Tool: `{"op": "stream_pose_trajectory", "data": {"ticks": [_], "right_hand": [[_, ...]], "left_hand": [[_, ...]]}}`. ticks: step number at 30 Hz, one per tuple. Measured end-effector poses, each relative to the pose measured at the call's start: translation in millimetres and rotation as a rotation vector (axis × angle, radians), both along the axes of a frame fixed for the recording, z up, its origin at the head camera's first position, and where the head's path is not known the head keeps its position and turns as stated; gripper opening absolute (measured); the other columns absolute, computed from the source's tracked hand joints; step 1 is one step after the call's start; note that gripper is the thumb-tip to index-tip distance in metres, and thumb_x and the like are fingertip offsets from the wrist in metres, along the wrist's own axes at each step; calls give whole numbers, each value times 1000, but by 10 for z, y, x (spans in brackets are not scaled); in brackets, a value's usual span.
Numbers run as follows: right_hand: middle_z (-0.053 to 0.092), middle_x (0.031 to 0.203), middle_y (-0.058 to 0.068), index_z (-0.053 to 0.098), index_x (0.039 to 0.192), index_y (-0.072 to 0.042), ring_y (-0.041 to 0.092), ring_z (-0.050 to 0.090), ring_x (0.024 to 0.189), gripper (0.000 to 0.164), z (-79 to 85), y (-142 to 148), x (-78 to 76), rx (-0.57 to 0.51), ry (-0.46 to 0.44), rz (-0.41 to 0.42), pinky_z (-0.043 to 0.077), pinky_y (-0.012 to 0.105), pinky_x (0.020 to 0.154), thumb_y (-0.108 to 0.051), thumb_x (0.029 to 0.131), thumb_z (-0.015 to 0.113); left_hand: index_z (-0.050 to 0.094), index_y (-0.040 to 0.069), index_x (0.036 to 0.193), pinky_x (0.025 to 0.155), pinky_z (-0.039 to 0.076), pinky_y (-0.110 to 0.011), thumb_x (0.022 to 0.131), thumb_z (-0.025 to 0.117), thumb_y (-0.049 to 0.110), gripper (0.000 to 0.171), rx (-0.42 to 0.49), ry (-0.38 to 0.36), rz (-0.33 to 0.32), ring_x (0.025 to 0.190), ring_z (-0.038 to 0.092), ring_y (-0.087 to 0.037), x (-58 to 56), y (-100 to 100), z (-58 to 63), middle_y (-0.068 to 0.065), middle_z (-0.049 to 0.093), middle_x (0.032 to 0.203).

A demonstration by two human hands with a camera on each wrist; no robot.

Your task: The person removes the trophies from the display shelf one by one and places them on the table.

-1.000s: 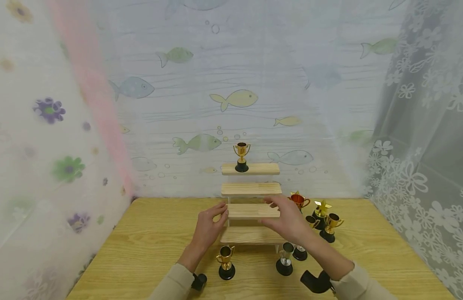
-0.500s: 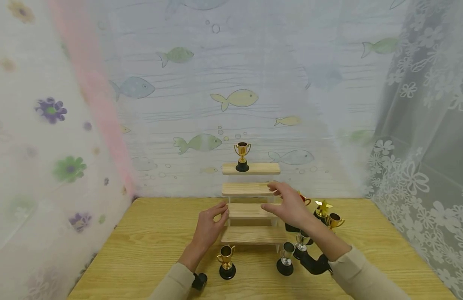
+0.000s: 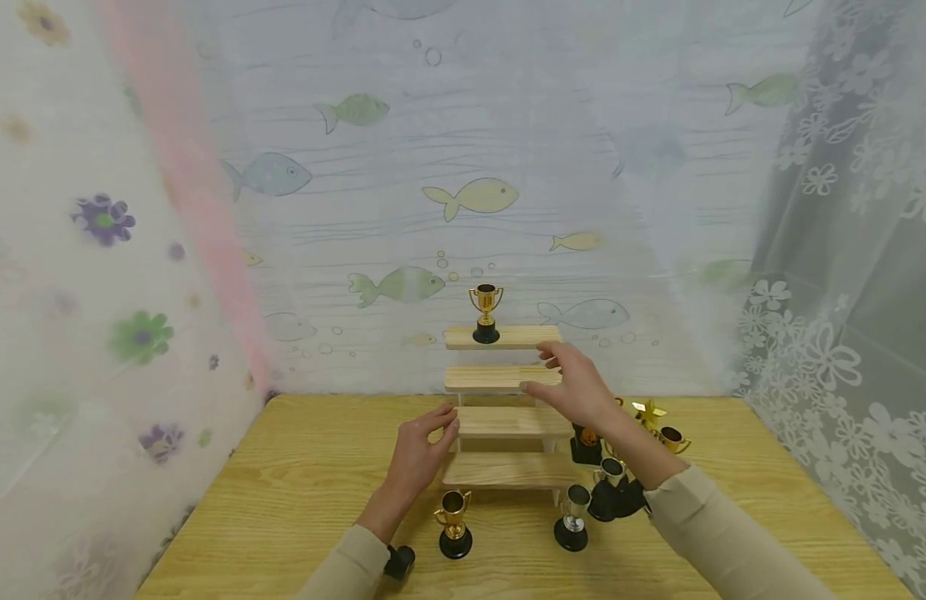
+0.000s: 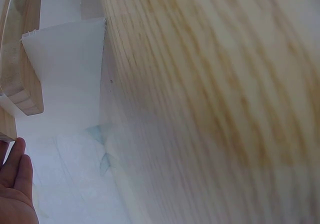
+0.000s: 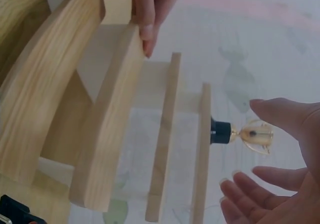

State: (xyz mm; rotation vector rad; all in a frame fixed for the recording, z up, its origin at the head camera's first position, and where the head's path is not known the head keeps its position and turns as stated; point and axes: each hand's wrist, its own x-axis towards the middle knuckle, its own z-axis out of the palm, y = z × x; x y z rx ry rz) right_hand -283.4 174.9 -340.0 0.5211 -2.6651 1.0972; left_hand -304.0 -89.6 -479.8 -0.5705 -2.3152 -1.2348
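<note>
A stepped wooden display stand (image 3: pixel 508 472) with light planks on white supports stands at mid-table. On its top step is a small gold trophy cup (image 3: pixel 486 310) with a black base, left of the middle. My left hand (image 3: pixel 420 446) holds the left end of the second plank from the bottom; the right wrist view shows its fingertips (image 5: pixel 148 31) at that plank's edge. My right hand (image 3: pixel 580 390) hovers by the right side of the upper planks, thumb and fingers spread apart, holding nothing. In the right wrist view the cup (image 5: pixel 255 134) appears beyond its fingers.
A gold cup (image 3: pixel 452 518) and a silver cup (image 3: pixel 575 517) stand before the stand. Right of it, partly behind my right forearm, are another silver cup (image 3: pixel 611 472), a gold cup (image 3: pixel 671 439) and a star trophy (image 3: pixel 648 410). A black object (image 3: pixel 399 562) lies by my left sleeve.
My right hand has risen from the second-lowest plank toward the top planks, with its forearm shifting over the trophies at right. My left hand has stayed in place.
</note>
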Motion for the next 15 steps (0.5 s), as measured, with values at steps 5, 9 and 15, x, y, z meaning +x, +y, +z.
{"op": "stream_pose_trajectory", "data": {"ticks": [5,9,15], "right_hand": [[53,140,23,43,150,3,42,53,128,69,29,-24,-101,4,-23,-7,49,58,101,-29,96,73],[53,142,25,43,151,2,42,53,129,70,48,-56,-183,-25,-41,-11,48,57,102,-30,96,73],[53,143,25,42,151,3,41,52,129,71,32,-107,-310,-43,-48,-14,48,57,102,-30,96,72]], "left_hand": [[74,1,123,102,52,-49,102,66,21,30,2,-1,-2,127,62,-32,-8,2,-13,-15,67,134],[74,1,123,101,53,-49,102,66,22,30,0,10,-6,126,62,-33,-13,0,-27,-15,67,134],[74,1,123,101,53,-49,102,66,22,31,2,10,-1,126,62,-32,-18,-4,-24,-14,67,134]]}}
